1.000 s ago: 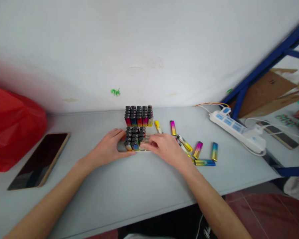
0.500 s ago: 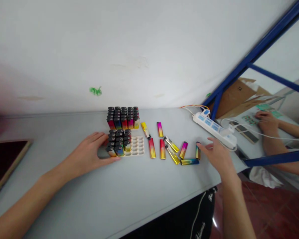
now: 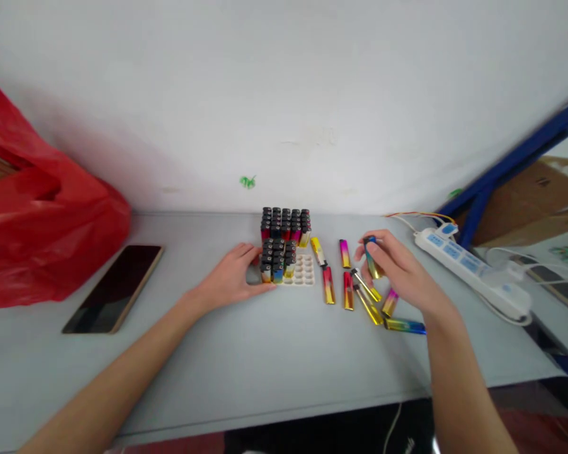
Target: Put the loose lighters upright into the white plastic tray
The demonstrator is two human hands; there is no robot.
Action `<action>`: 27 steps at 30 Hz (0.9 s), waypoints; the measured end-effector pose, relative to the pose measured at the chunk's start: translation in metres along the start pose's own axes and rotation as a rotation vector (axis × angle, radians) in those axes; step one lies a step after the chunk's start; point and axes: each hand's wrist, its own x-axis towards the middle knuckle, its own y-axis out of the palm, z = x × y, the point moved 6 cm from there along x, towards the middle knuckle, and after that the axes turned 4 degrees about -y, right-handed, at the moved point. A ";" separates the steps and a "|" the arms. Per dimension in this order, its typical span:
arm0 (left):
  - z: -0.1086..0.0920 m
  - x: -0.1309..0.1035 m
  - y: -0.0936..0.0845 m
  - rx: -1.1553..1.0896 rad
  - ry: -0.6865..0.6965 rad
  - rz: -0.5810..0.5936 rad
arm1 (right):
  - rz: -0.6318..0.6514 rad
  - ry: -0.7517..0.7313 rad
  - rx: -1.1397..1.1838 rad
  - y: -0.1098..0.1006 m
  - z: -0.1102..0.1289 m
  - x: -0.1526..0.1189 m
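Observation:
My left hand [image 3: 234, 275] grips the left end of a white tray [image 3: 307, 272], thumb along the near side and fingers behind. Rows of black-topped lighters [image 3: 278, 260] stand upright in the tray's left part; bare sockets show on its right. Between the thumb and fingers of my right hand [image 3: 395, 261] is a blue-and-yellow lighter [image 3: 373, 258], tilted and raised over the table. Several loose lighters lie below and left of that hand, among them a red one [image 3: 329, 285], a pink one [image 3: 344, 253] and a blue-gold one [image 3: 406, 325].
Behind the tray, against the wall, stands another block of upright lighters [image 3: 286, 224]. A phone [image 3: 116, 290] and a red plastic bag [image 3: 52, 214] are at the left. On the right lie a white power strip [image 3: 473, 271] with cables and a blue metal frame [image 3: 478, 211].
My right hand has picked up the blue-and-yellow lighter and carried it up and leftward relative to the loose ones. The view has swung left, bringing in the red bag. My left hand stays at the tray.

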 end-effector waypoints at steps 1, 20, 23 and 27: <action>0.000 0.000 0.000 -0.007 -0.008 -0.008 | 0.050 -0.027 0.014 0.016 0.011 0.009; 0.009 0.001 0.001 -0.058 -0.025 -0.027 | -0.122 -0.096 -0.175 0.094 0.012 0.020; 0.009 0.000 0.001 -0.059 -0.021 -0.023 | -0.137 -0.081 -0.184 0.095 0.013 0.019; 0.009 -0.001 0.001 -0.059 -0.028 -0.023 | -0.152 -0.089 -0.215 0.095 0.015 0.017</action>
